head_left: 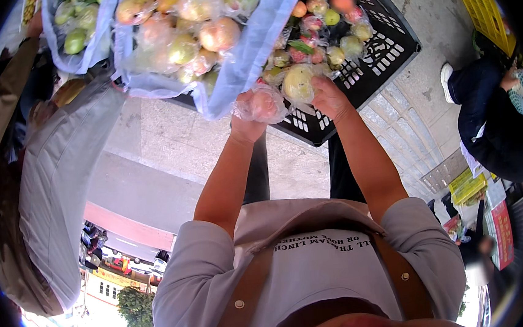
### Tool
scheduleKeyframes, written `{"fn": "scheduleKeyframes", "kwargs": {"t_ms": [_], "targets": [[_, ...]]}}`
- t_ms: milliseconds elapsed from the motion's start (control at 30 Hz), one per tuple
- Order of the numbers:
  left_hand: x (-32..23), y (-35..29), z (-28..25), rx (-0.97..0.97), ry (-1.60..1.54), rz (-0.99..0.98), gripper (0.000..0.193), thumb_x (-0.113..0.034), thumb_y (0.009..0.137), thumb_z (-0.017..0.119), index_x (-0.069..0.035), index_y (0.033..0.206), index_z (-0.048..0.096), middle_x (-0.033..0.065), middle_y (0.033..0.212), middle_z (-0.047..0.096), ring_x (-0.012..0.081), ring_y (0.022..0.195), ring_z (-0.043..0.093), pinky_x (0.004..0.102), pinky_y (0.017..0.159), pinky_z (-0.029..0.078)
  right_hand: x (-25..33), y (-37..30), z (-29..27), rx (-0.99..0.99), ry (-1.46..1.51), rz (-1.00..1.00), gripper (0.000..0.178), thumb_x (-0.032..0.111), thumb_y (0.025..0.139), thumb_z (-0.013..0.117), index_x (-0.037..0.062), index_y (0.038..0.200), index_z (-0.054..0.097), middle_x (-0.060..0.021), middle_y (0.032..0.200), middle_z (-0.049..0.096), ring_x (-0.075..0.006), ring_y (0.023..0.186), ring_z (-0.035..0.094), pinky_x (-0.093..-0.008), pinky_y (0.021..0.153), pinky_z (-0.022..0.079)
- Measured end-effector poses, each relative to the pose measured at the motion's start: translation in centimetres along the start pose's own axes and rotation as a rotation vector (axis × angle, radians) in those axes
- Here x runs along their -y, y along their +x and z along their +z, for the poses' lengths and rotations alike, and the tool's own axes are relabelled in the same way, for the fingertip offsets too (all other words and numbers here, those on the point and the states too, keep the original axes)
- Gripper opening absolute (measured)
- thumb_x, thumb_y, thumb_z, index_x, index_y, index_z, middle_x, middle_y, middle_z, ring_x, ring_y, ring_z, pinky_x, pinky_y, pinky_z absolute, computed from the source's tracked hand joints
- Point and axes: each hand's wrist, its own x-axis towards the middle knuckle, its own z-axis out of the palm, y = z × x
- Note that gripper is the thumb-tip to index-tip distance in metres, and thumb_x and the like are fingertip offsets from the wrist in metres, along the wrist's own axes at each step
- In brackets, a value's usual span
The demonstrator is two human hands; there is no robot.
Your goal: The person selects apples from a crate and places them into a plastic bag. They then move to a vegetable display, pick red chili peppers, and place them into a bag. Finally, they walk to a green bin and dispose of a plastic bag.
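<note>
One wrapped yellow fruit touches the right hand.

Between the bare forearms, a gap opens down to the pale grey stone paving. The round yellow-green fruit in clear film fills the space between the left hand and the right hand. The broad pale blue fabric edge stands in the way above the left hand, while the black slotted plastic crate wall bars low passage to the right
</note>
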Motion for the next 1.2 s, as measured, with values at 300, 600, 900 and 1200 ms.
{"fn": "scheduleKeyframes", "kwargs": {"t_ms": [300, 600, 900, 1200], "targets": [[-7.2, -7.0, 2.6, -0.251, 0.099, 0.531, 0.041, -0.031, 0.082, 0.046, -0.004, 0.112, 0.041, 0.0087, 0.107, 0.047, 0.0220, 0.097, 0.048, 0.0376, 0.085, 0.040, 0.3, 5.8, 20.0, -0.038, -0.499, -0.339, 0.061, 0.019, 0.070, 0.067, 0.0005, 0.119, 0.036, -0.0104, 0.104, 0.049, -0.0178, 0.097, 0.049, -0.0295, 0.081, 0.041], [0.7, -5.2, 2.7, -0.530, 0.839, 0.800, 0.035, -0.004, 0.078, 0.052, -0.003, 0.111, 0.040, 0.0057, 0.105, 0.046, 0.0120, 0.085, 0.050, 0.0239, 0.070, 0.043, -5.2, 4.5, 7.7, -0.344, -0.980, -0.701, 0.024, 0.009, 0.070, 0.063, 0.0031, 0.091, 0.054, -0.0068, 0.071, 0.058, -0.0158, 0.065, 0.058, -0.0271, 0.057, 0.047], [8.3, 11.4, -5.9, -0.326, 2.257, 0.457, 0.048, -0.012, 0.069, 0.060, -0.008, 0.114, 0.043, 0.0110, 0.107, 0.048, 0.0246, 0.101, 0.047, 0.0367, 0.080, 0.042, -3.8, 5.4, -18.9, -0.816, -2.011, -0.182, 0.057, 0.021, 0.058, 0.068, 0.0063, 0.109, 0.046, -0.0159, 0.096, 0.051, -0.0307, 0.089, 0.051, -0.0387, 0.075, 0.043], [11.6, 18.2, -9.4, -0.433, 2.417, 0.417, 0.081, -0.017, 0.059, 0.067, -0.016, 0.128, 0.024, 0.0148, 0.123, 0.026, 0.0397, 0.112, 0.030, 0.0431, 0.081, 0.043, -1.0, 8.7, -17.1, -0.787, -2.032, 0.306, 0.071, 0.035, 0.053, 0.071, 0.0113, 0.115, 0.043, -0.0154, 0.098, 0.051, -0.0296, 0.090, 0.053, -0.0360, 0.072, 0.047]]}}
